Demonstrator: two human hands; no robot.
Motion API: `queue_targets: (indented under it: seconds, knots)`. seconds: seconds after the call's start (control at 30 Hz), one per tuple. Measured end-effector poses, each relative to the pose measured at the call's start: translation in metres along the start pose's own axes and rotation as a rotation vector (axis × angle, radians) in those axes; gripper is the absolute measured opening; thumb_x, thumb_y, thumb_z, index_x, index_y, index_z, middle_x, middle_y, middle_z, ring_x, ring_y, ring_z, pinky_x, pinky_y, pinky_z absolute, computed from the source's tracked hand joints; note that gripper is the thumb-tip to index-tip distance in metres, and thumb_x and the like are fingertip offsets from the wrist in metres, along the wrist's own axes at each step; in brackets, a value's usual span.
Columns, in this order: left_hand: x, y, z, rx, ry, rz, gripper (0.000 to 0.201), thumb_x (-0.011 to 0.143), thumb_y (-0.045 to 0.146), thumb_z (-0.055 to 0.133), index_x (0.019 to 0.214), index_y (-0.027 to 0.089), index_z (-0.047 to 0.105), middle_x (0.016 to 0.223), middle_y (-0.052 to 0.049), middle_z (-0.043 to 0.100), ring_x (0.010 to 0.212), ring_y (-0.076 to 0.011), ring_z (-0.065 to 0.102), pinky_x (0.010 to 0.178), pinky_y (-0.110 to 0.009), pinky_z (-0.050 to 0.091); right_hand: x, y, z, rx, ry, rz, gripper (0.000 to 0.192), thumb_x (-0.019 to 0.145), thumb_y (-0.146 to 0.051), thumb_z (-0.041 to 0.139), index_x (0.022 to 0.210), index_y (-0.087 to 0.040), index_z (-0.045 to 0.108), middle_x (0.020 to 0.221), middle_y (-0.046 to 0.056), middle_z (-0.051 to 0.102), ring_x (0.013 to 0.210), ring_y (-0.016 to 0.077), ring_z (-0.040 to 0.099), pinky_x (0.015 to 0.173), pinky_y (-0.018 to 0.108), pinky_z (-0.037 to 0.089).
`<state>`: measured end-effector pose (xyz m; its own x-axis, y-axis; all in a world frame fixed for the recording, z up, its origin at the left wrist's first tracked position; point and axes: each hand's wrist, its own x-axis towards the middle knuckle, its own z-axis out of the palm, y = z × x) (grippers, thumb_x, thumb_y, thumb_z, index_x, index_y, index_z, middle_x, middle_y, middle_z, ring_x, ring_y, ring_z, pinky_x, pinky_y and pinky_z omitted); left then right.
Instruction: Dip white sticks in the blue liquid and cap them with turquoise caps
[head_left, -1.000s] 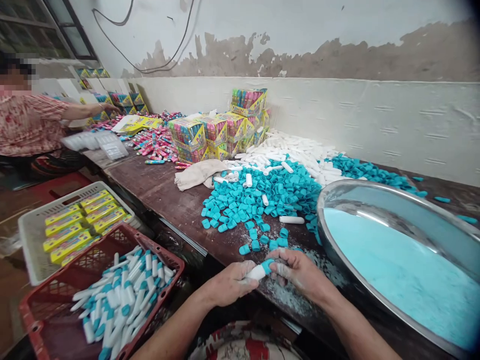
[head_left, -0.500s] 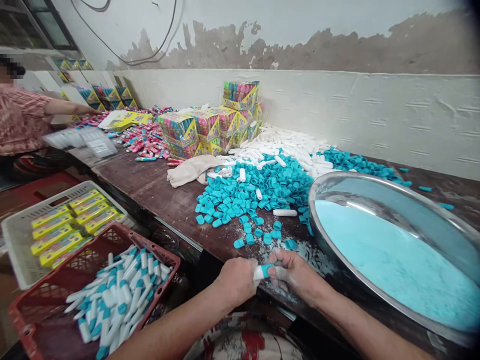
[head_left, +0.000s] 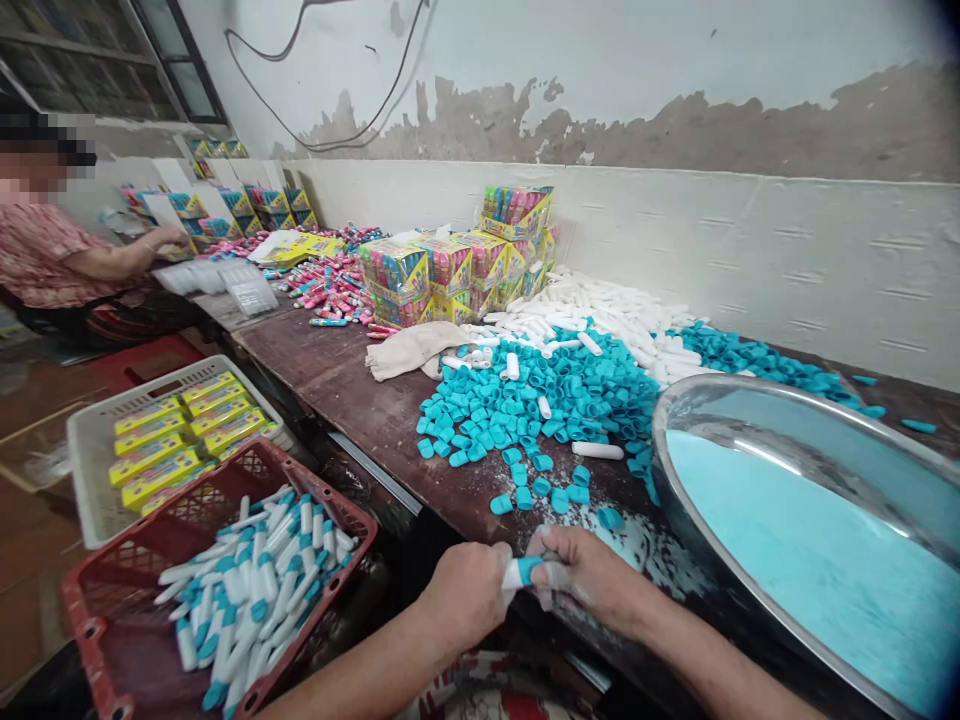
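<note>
bare table strip left of teal caps, steel basin blocking right

Both hands meet at the tabletop edge: the left hand grips a white tube, the right hand pinches its teal cap. Beyond the fingers lie loose caps; right, a steel basin of blue powder; left, a red crate.

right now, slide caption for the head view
Both hands, left hand and right hand, grip a white tube with teal cap beside a powder basin.
</note>
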<state>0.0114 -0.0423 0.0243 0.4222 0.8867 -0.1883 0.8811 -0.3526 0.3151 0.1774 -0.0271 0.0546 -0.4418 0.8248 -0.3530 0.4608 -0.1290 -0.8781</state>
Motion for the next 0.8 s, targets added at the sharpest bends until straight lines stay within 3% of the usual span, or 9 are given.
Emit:
queue_targets:
  seconds: [0.1, 0.2, 0.27, 0.37, 0.57, 0.7, 0.8]
  knots:
    - [-0.001, -0.022, -0.007, -0.085, 0.085, -0.151, 0.026, 0.078, 0.043, 0.047, 0.081, 0.019, 0.056, 0.072, -0.006, 0.066, 0.068, -0.0215, 0.062, 0.055, -0.025, 0.037, 0.021, -0.009, -0.007, -0.441, 0.161, -0.198, 0.017, 0.076, -0.017, 0.045, 0.083, -0.018, 0.06, 0.072, 0.003, 0.063, 0.061, 0.0141, 0.054, 0.058, 0.024, 0.038]
    - [0.0, -0.042, -0.017, -0.159, 0.179, -0.256, 0.026, 0.078, 0.044, 0.05, 0.078, 0.018, 0.053, 0.069, -0.003, 0.063, 0.065, -0.0178, 0.059, 0.054, -0.023, 0.032, 0.043, -0.01, -0.005, -0.923, 0.262, -0.368, 0.025, 0.08, -0.013, 0.043, 0.098, -0.018, 0.06, 0.094, 0.009, 0.059, 0.086, 0.0193, 0.054, 0.073, 0.028, 0.04]
    - [0.0, -0.052, -0.02, -0.212, 0.223, -0.282, 0.024, 0.078, 0.042, 0.05, 0.074, 0.018, 0.051, 0.066, -0.002, 0.061, 0.062, -0.0154, 0.056, 0.054, -0.023, 0.03, 0.053, -0.008, 0.002, -1.124, 0.224, -0.423, 0.023, 0.08, -0.01, 0.044, 0.095, -0.017, 0.06, 0.093, 0.011, 0.056, 0.087, 0.0206, 0.052, 0.075, 0.03, 0.04]
    - [-0.002, -0.06, -0.018, -0.303, 0.265, -0.282, 0.024, 0.078, 0.04, 0.05, 0.07, 0.018, 0.05, 0.064, 0.0, 0.058, 0.059, -0.0135, 0.052, 0.054, -0.022, 0.029, 0.059, 0.0, 0.012, -1.214, 0.236, -0.466, 0.019, 0.08, -0.008, 0.043, 0.088, -0.015, 0.059, 0.089, 0.01, 0.055, 0.084, 0.0211, 0.05, 0.076, 0.032, 0.04]
    - [-0.001, -0.052, -0.014, -0.515, 0.312, -0.229, 0.022, 0.076, 0.036, 0.05, 0.067, 0.016, 0.054, 0.064, 0.0, 0.057, 0.06, -0.0132, 0.05, 0.057, -0.023, 0.031, 0.061, 0.016, 0.008, -0.971, 0.403, -0.45, 0.019, 0.079, -0.009, 0.04, 0.085, -0.015, 0.058, 0.086, 0.009, 0.056, 0.08, 0.019, 0.052, 0.074, 0.03, 0.042]
    - [0.008, -0.038, -0.017, -0.781, 0.298, -0.17, 0.021, 0.074, 0.032, 0.052, 0.08, 0.014, 0.061, 0.07, 0.001, 0.06, 0.066, -0.0131, 0.052, 0.061, -0.021, 0.035, 0.054, 0.015, 0.004, -0.514, 0.462, -0.392, 0.011, 0.072, -0.014, 0.046, 0.078, -0.017, 0.056, 0.076, 0.003, 0.057, 0.071, 0.0154, 0.053, 0.068, 0.027, 0.043]
    - [0.015, -0.026, -0.018, -0.89, 0.267, -0.094, 0.023, 0.072, 0.032, 0.054, 0.083, 0.013, 0.062, 0.068, 0.003, 0.057, 0.064, -0.0115, 0.049, 0.059, -0.02, 0.035, 0.043, 0.01, 0.007, -0.176, 0.412, -0.312, 0.008, 0.072, -0.02, 0.046, 0.074, -0.017, 0.053, 0.068, 0.0, 0.056, 0.065, 0.0136, 0.052, 0.063, 0.025, 0.043]
